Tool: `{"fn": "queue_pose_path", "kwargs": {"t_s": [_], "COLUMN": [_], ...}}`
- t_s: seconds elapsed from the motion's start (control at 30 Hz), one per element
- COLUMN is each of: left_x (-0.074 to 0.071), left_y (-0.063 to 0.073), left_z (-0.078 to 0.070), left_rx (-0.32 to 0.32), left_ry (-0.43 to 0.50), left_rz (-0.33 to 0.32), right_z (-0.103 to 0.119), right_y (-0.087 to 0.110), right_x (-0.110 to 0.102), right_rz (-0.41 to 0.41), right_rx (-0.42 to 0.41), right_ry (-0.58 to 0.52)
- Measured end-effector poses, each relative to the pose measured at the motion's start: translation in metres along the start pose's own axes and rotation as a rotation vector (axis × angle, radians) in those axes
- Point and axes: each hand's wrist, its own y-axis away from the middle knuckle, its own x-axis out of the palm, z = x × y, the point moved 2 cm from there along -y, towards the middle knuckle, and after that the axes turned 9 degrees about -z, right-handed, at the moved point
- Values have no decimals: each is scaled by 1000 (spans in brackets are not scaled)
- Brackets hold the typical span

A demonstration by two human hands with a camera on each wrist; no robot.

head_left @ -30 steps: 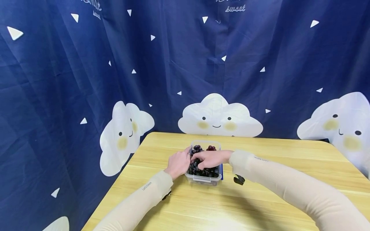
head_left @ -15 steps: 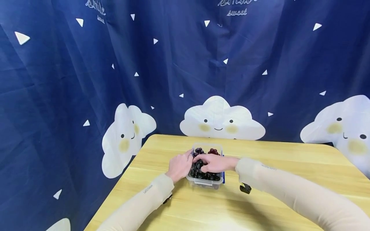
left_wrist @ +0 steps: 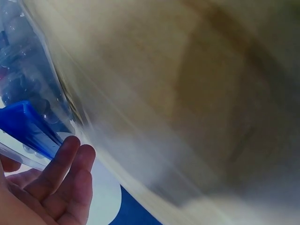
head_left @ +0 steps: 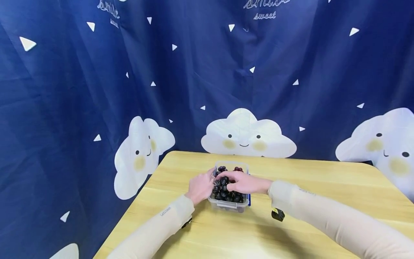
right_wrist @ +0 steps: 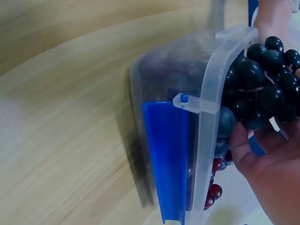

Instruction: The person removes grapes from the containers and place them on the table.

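A clear plastic food container [head_left: 229,205] with blue side latches stands on the table, full of dark grapes [head_left: 228,196], with a few red grapes [right_wrist: 214,191] at the far end. My right hand [head_left: 240,182] reaches over the container's right side and holds a bunch of black grapes [right_wrist: 269,96] at the top, thumb against the lower grapes. My left hand [head_left: 201,185] grips the container's left wall, its fingers at the open blue latch [left_wrist: 30,124] in the left wrist view. Part of the grapes is hidden beneath the right hand.
The light wooden table [head_left: 213,237] runs back to a dark blue curtain [head_left: 181,72] printed with white clouds. A black wrist camera [head_left: 277,214] hangs under the right sleeve, close over the table.
My right hand has shifted slightly right and the black grapes under it show more, standing higher above the rim. The left hand stays at the container's side. The head view has tilted a little.
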Motion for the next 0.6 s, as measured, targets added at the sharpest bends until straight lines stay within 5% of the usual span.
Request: {"fn": "queue_pose_path", "kwargs": {"t_s": [0.37, 0.6], "left_x": [-6, -4], "left_y": [-4, -3], "left_z": [-1, -5], "left_rx": [-26, -42], "left_ry": [-45, -63], "left_rz": [24, 54], "right_z": [4, 5], "right_y": [5, 12], "right_x": [-13, -22], "right_rz": [-31, -74], "right_rx": [94, 85], "right_ry": [-189, -235]}}
